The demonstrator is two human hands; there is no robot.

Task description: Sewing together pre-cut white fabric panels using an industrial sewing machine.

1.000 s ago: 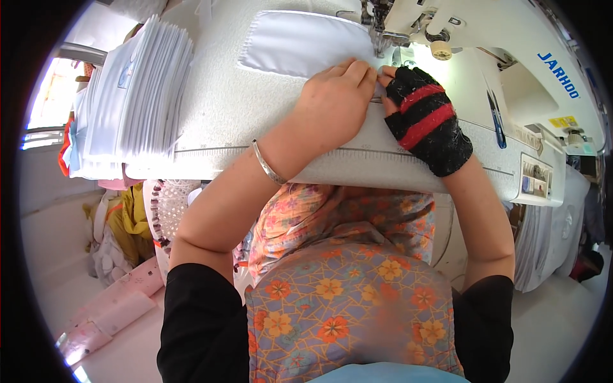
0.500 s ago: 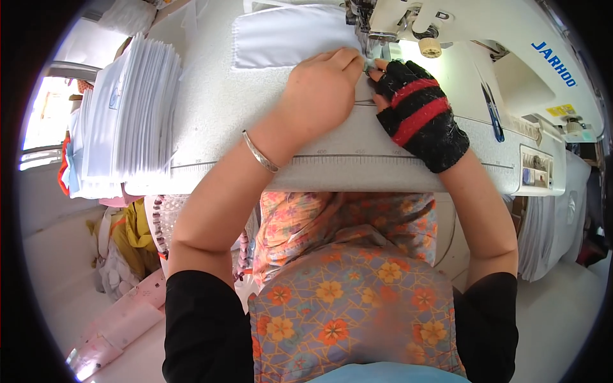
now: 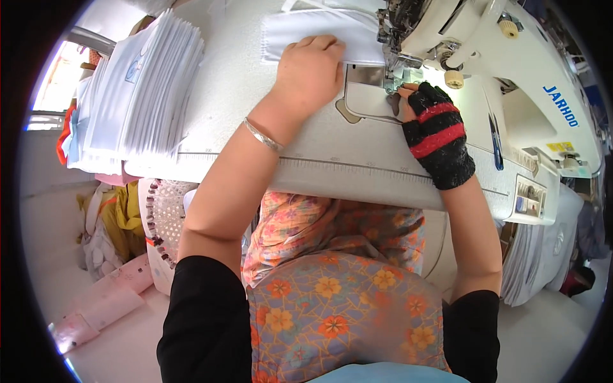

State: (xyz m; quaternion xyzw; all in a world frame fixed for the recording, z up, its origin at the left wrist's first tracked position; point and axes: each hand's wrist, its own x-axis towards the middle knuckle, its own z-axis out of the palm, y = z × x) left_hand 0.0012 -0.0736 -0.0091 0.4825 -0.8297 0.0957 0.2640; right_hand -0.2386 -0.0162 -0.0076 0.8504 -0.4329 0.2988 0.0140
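Observation:
My left hand [image 3: 311, 70], with a silver bangle at the wrist, has its fingers curled down over the near edge of a white cloth piece [image 3: 303, 32] lying left of the needle area. The fingertips are hidden beneath the hand. My right hand [image 3: 436, 131] wears a black and red fingerless glove. Its thumb and fingertips are closed together close to the presser foot of the white sewing machine [image 3: 476, 38], by a small dark part [image 3: 394, 103]. Whatever those fingers hold is hidden. Between the hands, the metal plate [image 3: 370, 99] of the machine bed shows.
A tall stack of white cloth pieces [image 3: 150, 96] stands at the left of the table. Blue thread snips [image 3: 495, 143] lie right of my gloved hand. A ruler strip [image 3: 345, 165] runs along the front edge. More white sheets [image 3: 533, 255] hang below right.
My left hand has come away from my right, back to the left, onto the cloth's near edge. The metal plate is now uncovered. The whole view has shifted and tilted slightly.

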